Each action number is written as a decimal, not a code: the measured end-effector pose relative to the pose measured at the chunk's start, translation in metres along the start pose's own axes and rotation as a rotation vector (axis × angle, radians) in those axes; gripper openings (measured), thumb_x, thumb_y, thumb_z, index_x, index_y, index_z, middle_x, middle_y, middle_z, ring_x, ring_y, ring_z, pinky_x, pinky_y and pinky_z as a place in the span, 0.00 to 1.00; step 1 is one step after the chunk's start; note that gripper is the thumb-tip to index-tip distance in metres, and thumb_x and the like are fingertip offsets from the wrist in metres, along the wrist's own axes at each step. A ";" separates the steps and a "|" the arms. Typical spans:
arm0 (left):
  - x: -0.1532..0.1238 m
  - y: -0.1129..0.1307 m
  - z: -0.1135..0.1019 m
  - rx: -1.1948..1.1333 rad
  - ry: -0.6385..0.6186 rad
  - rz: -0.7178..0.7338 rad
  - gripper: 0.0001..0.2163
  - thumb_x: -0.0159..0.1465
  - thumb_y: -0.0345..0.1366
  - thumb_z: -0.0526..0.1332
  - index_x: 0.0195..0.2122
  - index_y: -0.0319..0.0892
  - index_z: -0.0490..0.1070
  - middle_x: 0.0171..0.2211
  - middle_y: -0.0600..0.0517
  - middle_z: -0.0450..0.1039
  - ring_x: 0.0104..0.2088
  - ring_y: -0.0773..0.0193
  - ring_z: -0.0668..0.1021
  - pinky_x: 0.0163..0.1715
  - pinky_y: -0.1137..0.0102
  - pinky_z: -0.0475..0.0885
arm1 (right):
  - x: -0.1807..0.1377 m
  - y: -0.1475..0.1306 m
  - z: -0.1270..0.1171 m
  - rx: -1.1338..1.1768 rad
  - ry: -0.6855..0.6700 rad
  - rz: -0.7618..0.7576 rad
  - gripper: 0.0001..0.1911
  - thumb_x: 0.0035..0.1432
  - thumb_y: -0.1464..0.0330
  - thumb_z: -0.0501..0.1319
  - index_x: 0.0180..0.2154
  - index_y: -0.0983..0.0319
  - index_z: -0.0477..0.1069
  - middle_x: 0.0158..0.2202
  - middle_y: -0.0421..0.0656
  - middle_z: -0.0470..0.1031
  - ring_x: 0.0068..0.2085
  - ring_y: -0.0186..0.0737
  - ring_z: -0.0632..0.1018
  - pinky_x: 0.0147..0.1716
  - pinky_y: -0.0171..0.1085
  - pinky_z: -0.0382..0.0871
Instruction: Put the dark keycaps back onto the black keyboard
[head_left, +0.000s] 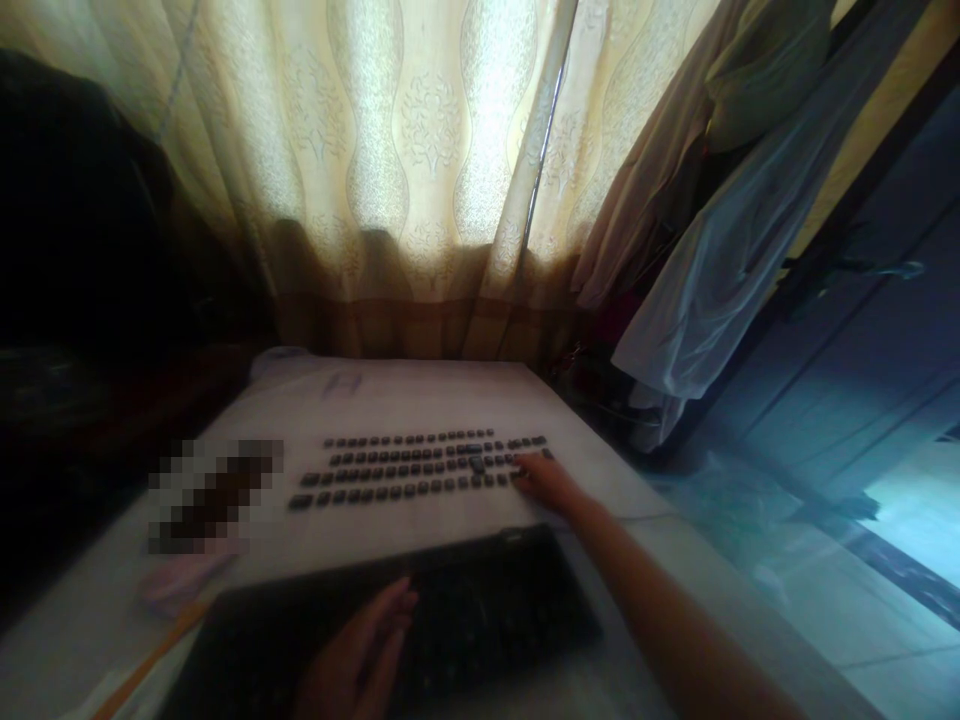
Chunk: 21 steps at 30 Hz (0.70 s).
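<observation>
A black keyboard (480, 600) lies along the near side of the white-covered table, slightly angled. Over its left-middle part is my left hand (364, 645), blurred, with fingers curled together; anything between them is hidden. Beyond the keyboard, loose dark keycaps (405, 470) are laid out in several rows. My right hand (547, 480) reaches to the right end of these rows, low over the surface. Its thumb and fingers look apart around the keycaps there, and I cannot make out a keycap held between them.
A pink item (180, 580) and an orange strip (150, 660) lie left of the keyboard, near a pixelated patch. Patterned curtains (427, 150) hang behind the table (600, 450). Clothes (720, 270) hang at right, beside a blue door (862, 330). A dark mass fills the left side.
</observation>
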<state>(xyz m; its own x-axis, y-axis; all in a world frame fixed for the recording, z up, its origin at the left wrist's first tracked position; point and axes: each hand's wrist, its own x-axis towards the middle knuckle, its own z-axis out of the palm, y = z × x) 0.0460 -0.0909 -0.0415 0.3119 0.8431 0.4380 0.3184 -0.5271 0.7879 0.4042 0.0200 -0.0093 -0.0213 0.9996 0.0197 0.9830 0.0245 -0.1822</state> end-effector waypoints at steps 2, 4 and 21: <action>0.002 0.002 0.000 0.001 0.022 0.031 0.16 0.66 0.40 0.57 0.54 0.56 0.70 0.44 0.54 0.81 0.40 0.61 0.83 0.41 0.71 0.79 | -0.003 0.000 -0.001 0.011 0.014 0.015 0.20 0.59 0.72 0.60 0.54 0.63 0.70 0.45 0.48 0.79 0.44 0.42 0.78 0.44 0.36 0.67; 0.005 0.005 0.001 0.016 0.055 0.067 0.15 0.66 0.39 0.57 0.54 0.56 0.70 0.43 0.54 0.81 0.38 0.62 0.84 0.40 0.72 0.79 | -0.008 -0.001 -0.002 0.012 0.030 0.031 0.20 0.59 0.72 0.59 0.53 0.63 0.70 0.44 0.48 0.79 0.42 0.41 0.79 0.42 0.35 0.68; 0.011 -0.007 -0.059 0.428 0.298 0.135 0.15 0.66 0.45 0.54 0.47 0.46 0.74 0.41 0.50 0.82 0.39 0.58 0.83 0.44 0.68 0.77 | -0.104 -0.090 -0.009 -0.135 0.060 -0.278 0.12 0.64 0.75 0.54 0.40 0.61 0.76 0.40 0.49 0.78 0.41 0.42 0.77 0.41 0.36 0.67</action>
<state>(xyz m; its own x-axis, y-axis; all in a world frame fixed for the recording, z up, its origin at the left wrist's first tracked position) -0.0059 -0.0713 -0.0163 0.1275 0.7256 0.6762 0.6491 -0.5765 0.4962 0.3191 -0.0862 0.0137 -0.2854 0.9521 0.1095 0.9565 0.2901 -0.0300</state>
